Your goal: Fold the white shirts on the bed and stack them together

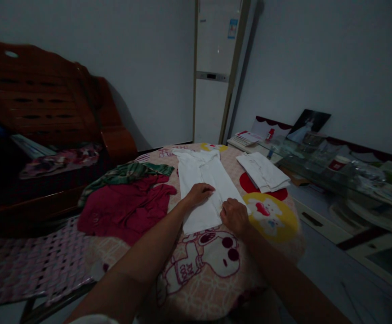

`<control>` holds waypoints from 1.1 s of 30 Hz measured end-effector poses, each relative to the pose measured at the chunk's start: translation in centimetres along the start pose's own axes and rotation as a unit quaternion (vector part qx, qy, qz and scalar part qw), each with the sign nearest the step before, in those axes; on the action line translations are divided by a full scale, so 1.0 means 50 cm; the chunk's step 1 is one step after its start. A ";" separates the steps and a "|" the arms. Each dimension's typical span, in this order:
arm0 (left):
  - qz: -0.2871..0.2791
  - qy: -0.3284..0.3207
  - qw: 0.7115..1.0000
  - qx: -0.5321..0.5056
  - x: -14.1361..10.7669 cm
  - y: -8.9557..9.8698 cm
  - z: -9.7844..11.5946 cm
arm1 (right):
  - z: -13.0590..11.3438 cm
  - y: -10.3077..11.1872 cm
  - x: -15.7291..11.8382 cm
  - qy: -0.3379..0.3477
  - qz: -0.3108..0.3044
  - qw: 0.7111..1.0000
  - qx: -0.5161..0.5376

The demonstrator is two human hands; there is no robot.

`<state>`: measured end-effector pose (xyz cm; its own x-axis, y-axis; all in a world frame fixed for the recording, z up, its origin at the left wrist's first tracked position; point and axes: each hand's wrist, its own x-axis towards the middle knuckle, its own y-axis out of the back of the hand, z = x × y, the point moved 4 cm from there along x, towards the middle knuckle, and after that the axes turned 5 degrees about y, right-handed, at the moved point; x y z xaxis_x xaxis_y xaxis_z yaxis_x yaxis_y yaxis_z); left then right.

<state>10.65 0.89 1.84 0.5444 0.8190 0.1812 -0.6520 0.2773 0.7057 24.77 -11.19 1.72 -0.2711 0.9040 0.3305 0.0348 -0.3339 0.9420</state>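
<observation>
A white shirt (200,219) lies lengthwise on the cloth-covered round table (196,288), its rumpled end away from me and its straighter end near me. My left hand (200,194) is on the middle of the shirt, fingers closed in a pinch at the fabric near its centre line. Lower and to the right, my right hand (233,215) has its fingers curled round the cloth near the shirt's near right part. Left of the shirt rests a crumpled magenta garment (125,207), with a green plaid garment (128,172) behind it. A folded white garment (262,171) is on the right.
A pink woven chair (34,261) stands at the lower left, and a wooden bench (41,103) behind it holds fabric. A glass-topped cabinet (334,180) with cups and clutter runs along the right wall. A tall white air conditioner (212,108) stands in the corner.
</observation>
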 end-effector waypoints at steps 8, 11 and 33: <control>0.030 0.013 0.999 -0.001 0.001 -0.001 -0.006 | -0.006 0.010 0.006 0.047 0.033 0.998 0.041; 0.073 0.050 0.996 0.023 0.001 0.014 -0.015 | 0.028 0.008 0.010 -0.022 0.068 0.989 0.126; 0.089 0.131 0.950 0.268 0.128 0.067 -0.057 | -0.009 0.010 0.019 -0.029 -0.091 0.975 0.200</control>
<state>10.45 8.47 3.42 0.2544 0.9457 0.2024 -0.3202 -0.1151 0.9403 24.10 -10.62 2.50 -0.2525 0.9561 0.1484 0.3668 -0.0473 0.9291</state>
